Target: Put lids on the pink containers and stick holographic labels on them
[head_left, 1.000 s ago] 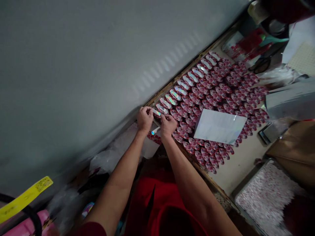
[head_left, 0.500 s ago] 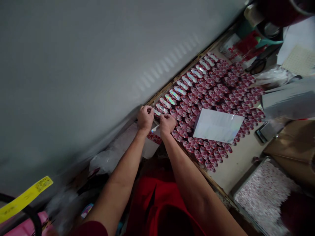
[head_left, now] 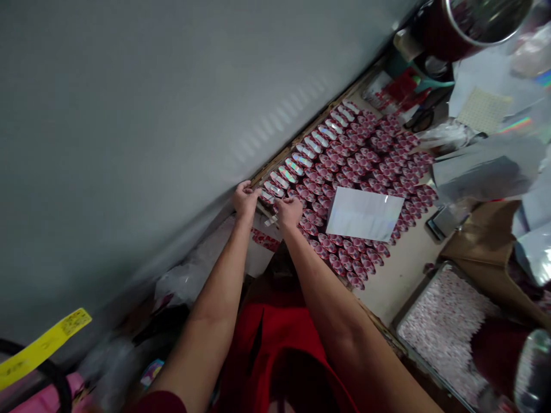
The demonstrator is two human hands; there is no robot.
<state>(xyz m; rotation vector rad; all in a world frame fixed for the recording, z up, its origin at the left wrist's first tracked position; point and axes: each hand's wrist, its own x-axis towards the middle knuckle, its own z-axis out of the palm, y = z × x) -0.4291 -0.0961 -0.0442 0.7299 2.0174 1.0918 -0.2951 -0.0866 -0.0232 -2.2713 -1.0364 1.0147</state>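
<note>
Rows of red-and-pink oval pieces (head_left: 326,163) cover the near part of the table. Along the wall side, a row of them bears shiny silvery strips (head_left: 295,166). At the near end of that row, a shiny strip (head_left: 267,196) lies over an oval between my two hands. My left hand (head_left: 246,198) pinches at its left end, fingers closed. My right hand (head_left: 290,211) is closed in a pinch at its other end. A small pale strip (head_left: 271,220) sticks out below my right fingers. The fingertips' exact contact is too small to see.
A white sheet-like block (head_left: 365,213) lies on the ovals. To the right are a brown paper bag (head_left: 480,235), a tray of pale, red-flecked bits (head_left: 443,321) and a dark red pot (head_left: 447,28). The grey wall (head_left: 150,115) borders the table on the left.
The view has shifted, so the table things sit further left and more shows at right. My hands stay at the same end oval, both still pinching.
</note>
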